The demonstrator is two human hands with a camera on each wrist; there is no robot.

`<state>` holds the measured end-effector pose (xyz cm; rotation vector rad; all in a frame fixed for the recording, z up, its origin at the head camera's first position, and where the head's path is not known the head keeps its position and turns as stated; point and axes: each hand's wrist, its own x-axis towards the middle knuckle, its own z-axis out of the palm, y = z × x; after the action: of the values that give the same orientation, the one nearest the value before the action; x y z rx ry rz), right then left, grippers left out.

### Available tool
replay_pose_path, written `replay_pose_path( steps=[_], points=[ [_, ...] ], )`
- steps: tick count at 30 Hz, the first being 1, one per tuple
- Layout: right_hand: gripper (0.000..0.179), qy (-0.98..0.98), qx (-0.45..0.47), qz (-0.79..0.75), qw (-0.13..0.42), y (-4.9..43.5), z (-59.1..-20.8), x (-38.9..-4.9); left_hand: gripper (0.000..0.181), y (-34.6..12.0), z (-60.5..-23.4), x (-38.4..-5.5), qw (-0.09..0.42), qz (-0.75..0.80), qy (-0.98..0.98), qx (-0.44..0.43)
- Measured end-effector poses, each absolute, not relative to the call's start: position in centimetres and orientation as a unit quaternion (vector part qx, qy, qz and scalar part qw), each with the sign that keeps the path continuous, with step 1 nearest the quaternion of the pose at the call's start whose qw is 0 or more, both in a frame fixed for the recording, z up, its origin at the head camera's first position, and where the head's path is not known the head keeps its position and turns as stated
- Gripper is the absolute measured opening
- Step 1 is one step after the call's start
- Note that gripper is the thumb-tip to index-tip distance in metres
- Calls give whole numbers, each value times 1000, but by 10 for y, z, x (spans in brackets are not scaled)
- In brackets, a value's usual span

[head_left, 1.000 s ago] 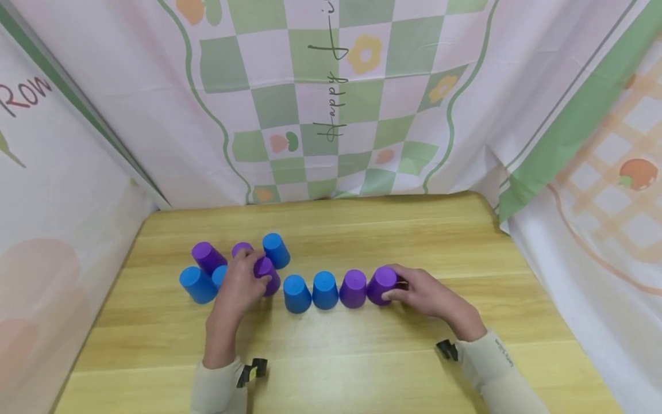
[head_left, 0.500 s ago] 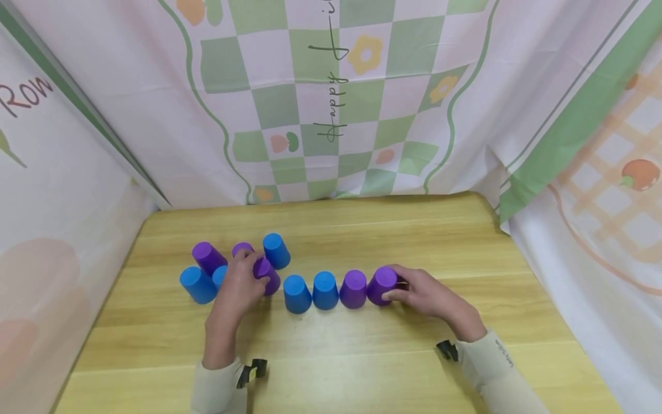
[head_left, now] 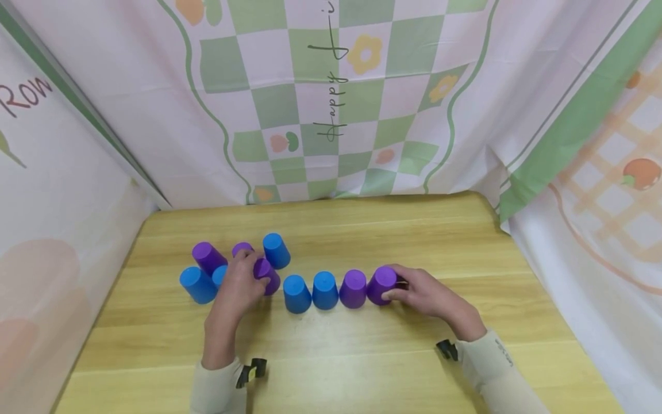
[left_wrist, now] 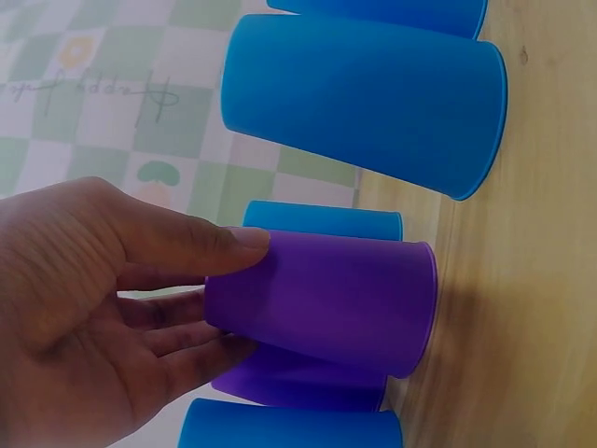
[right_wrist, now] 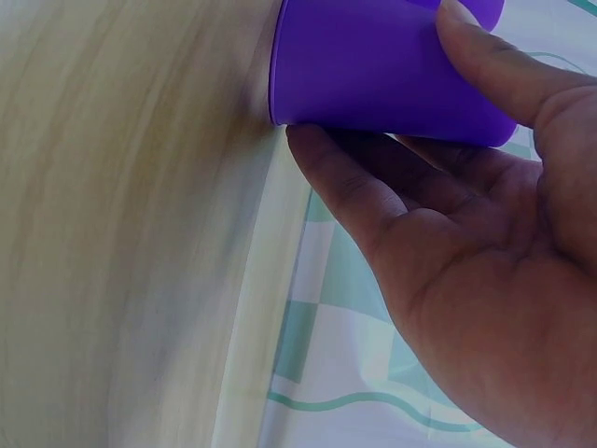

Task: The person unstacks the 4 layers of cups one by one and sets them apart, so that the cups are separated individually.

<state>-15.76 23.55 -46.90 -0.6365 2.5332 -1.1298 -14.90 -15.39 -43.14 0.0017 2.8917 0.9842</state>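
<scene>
My left hand (head_left: pixel 239 283) grips a purple cup (left_wrist: pixel 326 299) near its base, thumb on one side and fingers on the other; the cup stands upside down on the table. At the right end of a row, my right hand (head_left: pixel 426 292) holds another upside-down purple cup (head_left: pixel 381 285) between thumb and fingers. The row beside it runs left through a second purple cup (head_left: pixel 353 289), a blue cup (head_left: pixel 325 291) and one more blue cup (head_left: pixel 297 294). A small gap separates the row from the left hand's cup.
Around the left hand stand more inverted cups: a blue cup (head_left: pixel 276 251) behind, a purple cup (head_left: pixel 242 248) partly hidden, a purple cup (head_left: pixel 208 257), a blue cup (head_left: pixel 198 284) and a mostly covered blue cup (head_left: pixel 219 275). A patterned curtain (head_left: pixel 331 103) borders the wooden table (head_left: pixel 336 356).
</scene>
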Motion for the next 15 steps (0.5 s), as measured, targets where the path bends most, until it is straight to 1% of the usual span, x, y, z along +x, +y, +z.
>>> replay_pose_path(
  steps=[6, 8, 15],
  points=[
    [29, 880, -223, -391, 150, 235, -468, -158, 54, -154, -425, -145, 41, 329, 943, 1],
    [28, 880, -221, -391, 154, 235, -468, -158, 52, -154, -422, -143, 28, 331, 943, 7],
    [30, 881, -223, -389, 151, 235, -468, -158, 43, -154, -413, -138, -45, 361, 930, 49]
  ],
)
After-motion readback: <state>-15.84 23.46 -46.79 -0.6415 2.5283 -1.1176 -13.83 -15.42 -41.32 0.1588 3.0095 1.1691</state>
